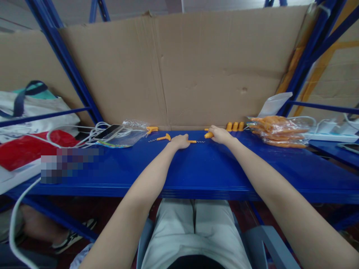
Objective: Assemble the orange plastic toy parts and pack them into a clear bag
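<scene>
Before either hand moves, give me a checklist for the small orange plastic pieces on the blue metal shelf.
1. The left hand touches the orange spring-tipped piece: ok.
2. The right hand touches another orange plastic piece: ok; firm grip: cannot tell.
3. The orange T-shaped piece lies loose on the blue metal shelf, left of the left hand: ok.
4. The three orange caps stand in a row by the brown cardboard wall: ok.
5. The clear bag of orange parts lies apart, right of the right hand: ok.
6. The phone in a clear pouch lies apart from both hands: ok.
</scene>
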Demonstrator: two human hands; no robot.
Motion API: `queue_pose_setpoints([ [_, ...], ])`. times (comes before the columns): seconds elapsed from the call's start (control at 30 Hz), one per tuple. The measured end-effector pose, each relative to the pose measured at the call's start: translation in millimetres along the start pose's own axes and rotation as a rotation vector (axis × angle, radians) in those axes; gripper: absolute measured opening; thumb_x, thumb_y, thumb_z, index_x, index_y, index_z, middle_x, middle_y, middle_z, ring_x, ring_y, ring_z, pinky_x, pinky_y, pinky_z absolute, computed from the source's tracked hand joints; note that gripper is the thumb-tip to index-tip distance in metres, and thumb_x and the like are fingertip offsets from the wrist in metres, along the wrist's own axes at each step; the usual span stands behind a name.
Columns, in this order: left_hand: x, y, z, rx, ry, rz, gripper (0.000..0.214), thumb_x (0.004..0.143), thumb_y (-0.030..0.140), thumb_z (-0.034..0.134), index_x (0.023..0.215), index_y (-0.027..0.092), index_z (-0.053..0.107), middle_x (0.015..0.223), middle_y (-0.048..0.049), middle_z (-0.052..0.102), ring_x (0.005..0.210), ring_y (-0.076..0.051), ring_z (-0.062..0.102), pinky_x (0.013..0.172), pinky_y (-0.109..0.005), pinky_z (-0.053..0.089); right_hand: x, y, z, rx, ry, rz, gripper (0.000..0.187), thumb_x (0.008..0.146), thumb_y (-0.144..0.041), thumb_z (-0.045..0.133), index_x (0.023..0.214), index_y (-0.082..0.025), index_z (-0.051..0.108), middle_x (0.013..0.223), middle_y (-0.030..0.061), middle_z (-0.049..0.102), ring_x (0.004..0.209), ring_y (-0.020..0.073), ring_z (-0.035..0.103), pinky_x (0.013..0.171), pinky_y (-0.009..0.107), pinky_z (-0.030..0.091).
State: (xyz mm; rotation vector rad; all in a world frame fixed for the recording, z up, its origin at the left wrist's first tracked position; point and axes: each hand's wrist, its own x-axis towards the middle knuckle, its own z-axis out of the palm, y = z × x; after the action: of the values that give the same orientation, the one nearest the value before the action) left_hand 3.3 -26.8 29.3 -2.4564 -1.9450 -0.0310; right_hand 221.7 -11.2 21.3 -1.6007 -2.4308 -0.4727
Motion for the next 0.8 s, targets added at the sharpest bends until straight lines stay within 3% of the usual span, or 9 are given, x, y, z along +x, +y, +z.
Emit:
queue_pose_setpoints([
  [0.2, -1.5, -3.8, -0.3, -0.087, 0.034, -0.008, 0.037, 0.09, 0.035, 0.04, 0.117, 0.015, 0.054, 0.122, -0.0161, 0.064, 0.111, -0.029, 0.062, 0.086, -0.036, 0.049, -0.3, -0.1, 0.7, -0.007, 0.006, -0.006, 0.033, 0.084, -0.013, 0.049, 0.115, -0.015, 0.06, 0.115, 0.013, 0.061, 0.098, 0.0242, 0.064, 0.079, 0.029, 0.045],
  [0.57, 1.6, -6.1, 3.3, -0.125, 0.066, -0.013, 0.034, 0.089, 0.036, 0.041, 0.113, 0.017, 0.055, 0.118, -0.0149, 0.066, 0.107, -0.029, 0.064, 0.083, -0.036, 0.05, 1.3, -5.8, 1.8, 0.018, 0.044, -0.036, 0.026, 0.086, -0.018, 0.05, 0.11, -0.017, 0.06, 0.114, 0.0114, 0.063, 0.101, 0.0234, 0.063, 0.081, 0.029, 0.046],
  [0.8, 0.0, -5.0, 2.7, -0.132, 0.075, -0.013, 0.034, 0.089, 0.036, 0.04, 0.113, 0.016, 0.055, 0.12, -0.0154, 0.066, 0.109, -0.03, 0.063, 0.085, -0.037, 0.049, -0.8, -8.1, -4.5, -0.076, 0.002, 0.089, 0.032, 0.086, -0.017, 0.05, 0.116, -0.015, 0.061, 0.115, 0.0155, 0.064, 0.103, 0.0279, 0.064, 0.082, 0.033, 0.047],
])
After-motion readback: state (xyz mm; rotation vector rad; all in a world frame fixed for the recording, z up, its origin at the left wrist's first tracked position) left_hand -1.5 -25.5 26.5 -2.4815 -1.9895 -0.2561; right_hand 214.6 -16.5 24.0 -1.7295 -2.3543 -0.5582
